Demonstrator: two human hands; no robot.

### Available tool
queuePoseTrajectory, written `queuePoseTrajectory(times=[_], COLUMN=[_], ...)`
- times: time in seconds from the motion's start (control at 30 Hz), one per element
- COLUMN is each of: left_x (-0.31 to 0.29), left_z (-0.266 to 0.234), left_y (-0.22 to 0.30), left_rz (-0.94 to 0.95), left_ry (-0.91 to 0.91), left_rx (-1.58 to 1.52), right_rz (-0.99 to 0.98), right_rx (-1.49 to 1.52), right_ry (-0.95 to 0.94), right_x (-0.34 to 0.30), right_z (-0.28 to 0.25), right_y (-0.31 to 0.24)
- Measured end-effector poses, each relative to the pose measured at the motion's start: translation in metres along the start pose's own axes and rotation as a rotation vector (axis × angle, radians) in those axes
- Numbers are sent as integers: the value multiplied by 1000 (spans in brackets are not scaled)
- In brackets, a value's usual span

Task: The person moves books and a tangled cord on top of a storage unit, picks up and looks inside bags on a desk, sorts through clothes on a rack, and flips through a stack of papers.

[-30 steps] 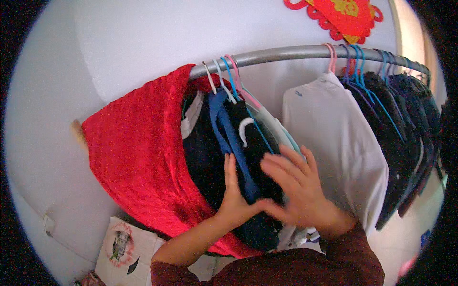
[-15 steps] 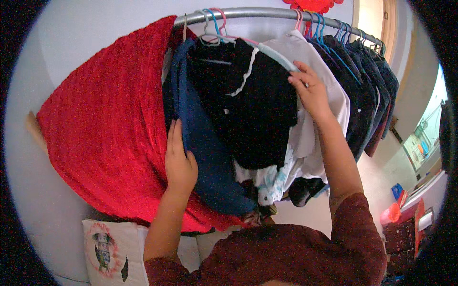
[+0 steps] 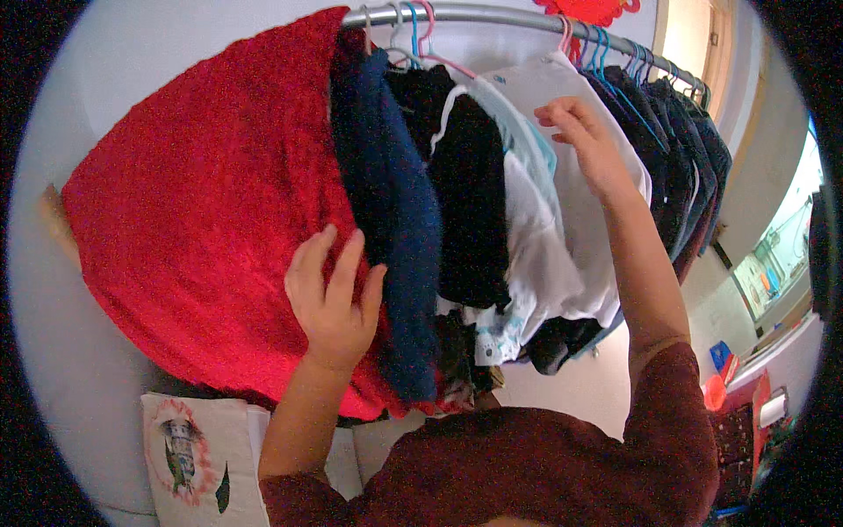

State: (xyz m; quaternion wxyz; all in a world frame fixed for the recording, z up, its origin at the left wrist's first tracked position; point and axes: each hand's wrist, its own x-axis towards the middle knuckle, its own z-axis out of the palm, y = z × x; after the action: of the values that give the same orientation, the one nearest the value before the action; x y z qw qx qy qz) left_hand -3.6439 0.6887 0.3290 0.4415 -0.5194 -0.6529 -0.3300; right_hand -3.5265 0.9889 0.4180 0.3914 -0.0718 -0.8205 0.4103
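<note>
My left hand (image 3: 332, 299) has its fingers spread, in front of the lower part of a large red cloth (image 3: 211, 211) draped over the rail's left end. A dark blue garment (image 3: 408, 237) hangs just right of that hand. Beside it is a black garment (image 3: 474, 193) with a white strip along its upper edge. My right hand (image 3: 581, 136) is raised, its fingers loosely apart and holding nothing, in front of a white top (image 3: 606, 237). Between the black garment and the white top hangs a white and pale blue garment (image 3: 536, 228).
A curved metal rail (image 3: 492, 13) carries the clothes on coloured hangers (image 3: 426, 31). Dark garments (image 3: 676, 158) crowd its right part. A pale printed cushion (image 3: 198, 457) lies at lower left. Red and blue items (image 3: 724, 364) stand at the lower right.
My right hand has let go of the black and pale garments, which have swung closed leftward. My left hand has come off the blue garment, fingers now spread.
</note>
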Motion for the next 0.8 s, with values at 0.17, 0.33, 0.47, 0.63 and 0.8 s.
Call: queuePoseTrajectory(times=[0.17,0.33,0.47,0.63,0.8], left_x=[20,24,57,153,236], left_z=[25,10,-8,-45,-63], left_y=[-2,-19,6,23,24], left_rz=[-343,-490,-915,-735,-644], left_ry=[-79,-152,274,620,361], left_rx=[332,-9,-845,-1211,-1270], right_rz=[166,185,-8,-36,-86], right_rx=[214,277,455,346,347], right_ry=[-223,-484,-374,-368,-451], right_x=[30,31,35,34,35], right_z=[40,83,112,141,199], right_y=[0,-16,-18,-49,-68])
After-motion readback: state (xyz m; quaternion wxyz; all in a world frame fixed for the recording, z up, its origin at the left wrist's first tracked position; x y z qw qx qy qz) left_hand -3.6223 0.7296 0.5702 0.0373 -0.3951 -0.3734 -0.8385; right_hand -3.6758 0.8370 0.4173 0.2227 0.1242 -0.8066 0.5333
